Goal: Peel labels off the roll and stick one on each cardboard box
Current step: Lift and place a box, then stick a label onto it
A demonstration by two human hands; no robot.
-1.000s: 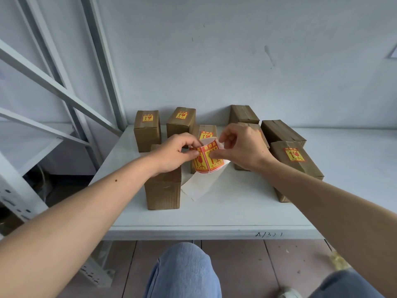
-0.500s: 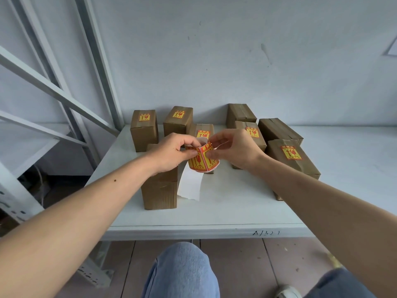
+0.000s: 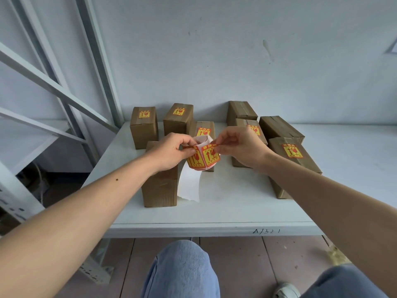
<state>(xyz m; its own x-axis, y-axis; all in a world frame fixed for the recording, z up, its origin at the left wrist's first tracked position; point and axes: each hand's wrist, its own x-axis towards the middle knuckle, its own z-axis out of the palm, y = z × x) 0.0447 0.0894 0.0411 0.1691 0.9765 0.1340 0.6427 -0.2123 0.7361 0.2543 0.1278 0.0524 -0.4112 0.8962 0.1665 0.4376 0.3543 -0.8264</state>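
Observation:
My left hand grips the label roll, a coil of yellow-and-red stickers, above the white table. My right hand pinches the top edge of the outermost label on the roll. A strip of bare white backing paper hangs from the roll to the tabletop. Several brown cardboard boxes stand around: a plain one under my left wrist, labelled ones at the back left, back middle and right, and unlabelled ones at the back right.
A grey metal shelf frame rises at the left of the table. A pale wall stands right behind the boxes. My knees in blue jeans are below the table's front edge, over a wooden floor.
The roll has turned in my hands and the loose backing strip now hangs straight down. My right fingers have shifted to the top edge of the outer label.

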